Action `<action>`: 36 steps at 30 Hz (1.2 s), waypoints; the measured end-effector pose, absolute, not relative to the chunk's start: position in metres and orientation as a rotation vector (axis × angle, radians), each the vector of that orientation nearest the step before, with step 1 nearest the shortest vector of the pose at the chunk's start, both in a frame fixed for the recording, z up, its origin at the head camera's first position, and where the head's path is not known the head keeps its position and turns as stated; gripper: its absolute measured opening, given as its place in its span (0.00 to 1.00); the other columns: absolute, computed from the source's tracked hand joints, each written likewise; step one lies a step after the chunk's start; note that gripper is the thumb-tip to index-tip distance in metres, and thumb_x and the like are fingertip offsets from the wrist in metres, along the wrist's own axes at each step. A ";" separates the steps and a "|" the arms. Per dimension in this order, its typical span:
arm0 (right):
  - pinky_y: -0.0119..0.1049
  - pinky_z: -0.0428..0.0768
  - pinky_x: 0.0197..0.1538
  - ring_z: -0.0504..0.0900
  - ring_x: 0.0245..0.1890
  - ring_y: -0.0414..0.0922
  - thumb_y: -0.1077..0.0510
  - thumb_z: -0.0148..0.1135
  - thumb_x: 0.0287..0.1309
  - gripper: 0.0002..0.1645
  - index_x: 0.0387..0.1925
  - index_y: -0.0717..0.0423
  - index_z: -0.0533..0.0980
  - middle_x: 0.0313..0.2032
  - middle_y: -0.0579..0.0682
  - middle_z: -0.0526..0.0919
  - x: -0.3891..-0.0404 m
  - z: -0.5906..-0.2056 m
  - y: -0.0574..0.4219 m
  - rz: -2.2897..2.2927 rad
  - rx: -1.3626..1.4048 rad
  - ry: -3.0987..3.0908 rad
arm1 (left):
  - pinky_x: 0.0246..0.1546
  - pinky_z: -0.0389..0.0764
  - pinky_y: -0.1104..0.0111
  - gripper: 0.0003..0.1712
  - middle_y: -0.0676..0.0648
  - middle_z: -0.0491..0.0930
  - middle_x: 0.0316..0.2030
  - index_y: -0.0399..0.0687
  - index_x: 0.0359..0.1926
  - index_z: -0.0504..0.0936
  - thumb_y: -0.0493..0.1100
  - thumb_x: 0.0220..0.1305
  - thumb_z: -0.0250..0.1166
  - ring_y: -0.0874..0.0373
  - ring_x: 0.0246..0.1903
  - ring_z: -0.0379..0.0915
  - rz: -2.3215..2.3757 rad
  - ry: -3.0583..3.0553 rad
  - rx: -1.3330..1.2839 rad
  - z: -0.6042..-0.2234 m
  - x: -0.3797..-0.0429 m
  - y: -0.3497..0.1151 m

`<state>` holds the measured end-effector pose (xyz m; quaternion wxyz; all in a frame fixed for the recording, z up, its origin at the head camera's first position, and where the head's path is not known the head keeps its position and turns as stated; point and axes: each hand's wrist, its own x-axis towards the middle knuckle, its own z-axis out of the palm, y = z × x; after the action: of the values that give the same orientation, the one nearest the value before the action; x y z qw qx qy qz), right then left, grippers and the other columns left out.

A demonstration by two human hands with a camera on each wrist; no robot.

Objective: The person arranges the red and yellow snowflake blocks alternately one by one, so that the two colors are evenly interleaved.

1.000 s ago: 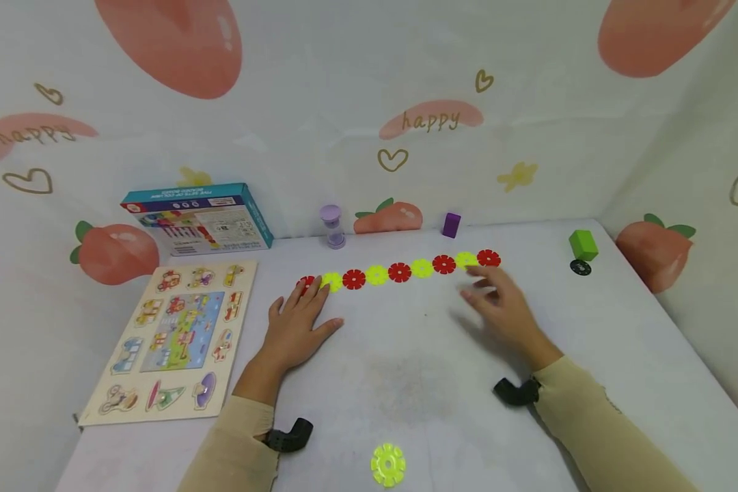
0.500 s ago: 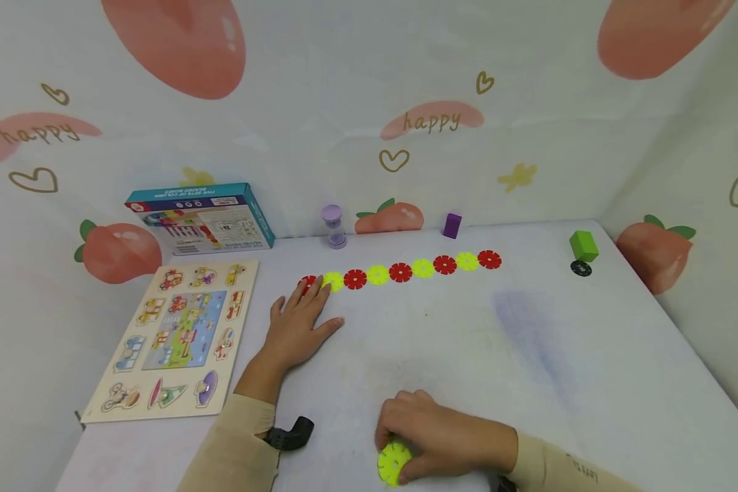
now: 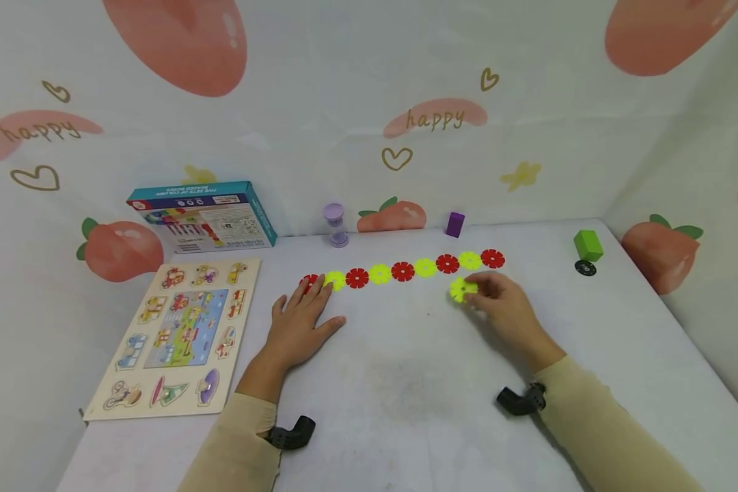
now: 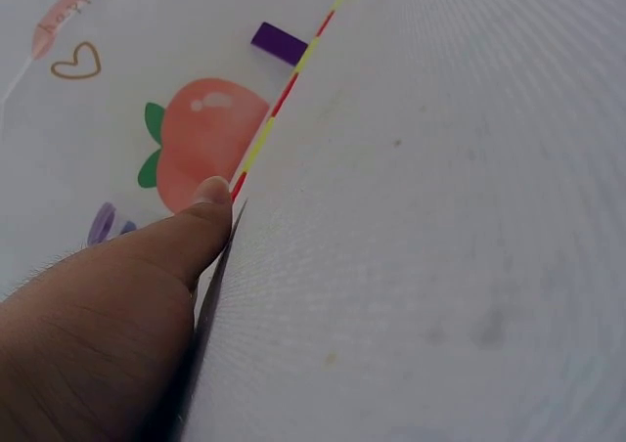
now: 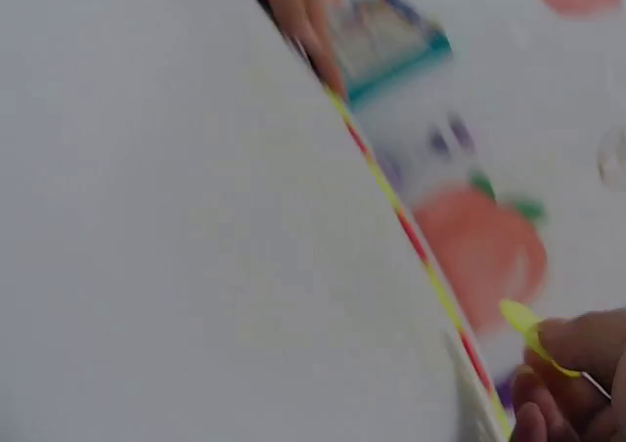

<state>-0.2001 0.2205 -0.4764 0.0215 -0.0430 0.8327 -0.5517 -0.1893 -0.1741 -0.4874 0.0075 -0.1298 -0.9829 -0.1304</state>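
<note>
My right hand pinches a yellow notched plastic disc by its edge, just in front of the right part of a row of discs. In the right wrist view the pinched disc appears edge-on between thumb and fingers. The row alternates red discs and yellow discs, running from left to right with a red disc at its right end. My left hand lies spread with its fingertips on the leftmost red and yellow discs, partly covering them. Its thumb points out to the side.
A wooden puzzle board lies at the left, with a cardboard box behind it. Along the back stand a purple sand timer and a purple block. A green block and a round black piece are at the right.
My right hand went from the row to the near edge, took hold of the lone yellow disc there, and carried it back toward the row's right part. The left hand stayed in place.
</note>
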 end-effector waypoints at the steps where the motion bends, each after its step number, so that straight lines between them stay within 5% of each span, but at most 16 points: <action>1: 0.35 0.77 0.39 0.71 0.44 0.49 0.50 0.65 0.60 0.21 0.53 0.50 0.75 0.44 0.51 0.76 -0.209 -0.478 0.233 -1.688 -0.041 2.663 | 0.63 0.37 0.40 0.47 0.53 0.45 0.74 0.58 0.74 0.56 0.75 0.60 0.47 0.50 0.72 0.31 -0.415 -3.072 -0.408 -0.487 -0.189 -0.174; 7: 0.42 0.71 0.49 0.68 0.49 0.50 0.52 0.56 0.67 0.26 0.64 0.53 0.68 0.50 0.54 0.72 -0.244 -0.485 0.286 -1.477 0.329 2.976 | 0.63 0.38 0.40 0.47 0.53 0.46 0.74 0.58 0.74 0.56 0.75 0.60 0.48 0.50 0.72 0.32 -0.433 -3.057 -0.407 -0.485 -0.189 -0.175; 15: 0.61 0.59 0.61 0.60 0.63 0.66 0.57 0.53 0.66 0.27 0.64 0.62 0.67 0.63 0.65 0.65 -0.251 -0.486 0.289 -1.062 0.088 3.183 | 0.64 0.37 0.41 0.47 0.53 0.45 0.74 0.58 0.74 0.55 0.75 0.60 0.47 0.50 0.72 0.31 -0.434 -3.076 -0.401 -0.486 -0.189 -0.175; 36: 0.68 0.56 0.54 0.52 0.66 0.65 0.48 0.48 0.69 0.33 0.68 0.62 0.62 0.69 0.62 0.58 -0.239 -0.488 0.283 -0.694 0.072 3.155 | 0.63 0.37 0.40 0.47 0.52 0.46 0.74 0.58 0.74 0.56 0.74 0.60 0.50 0.49 0.72 0.33 -0.473 -3.075 -0.410 -0.489 -0.188 -0.175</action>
<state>-0.2392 0.2826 -0.4875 -0.0446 0.0222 0.9754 -0.2147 -0.1876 -0.1745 -0.4894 0.0015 -0.1306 -0.9799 -0.1507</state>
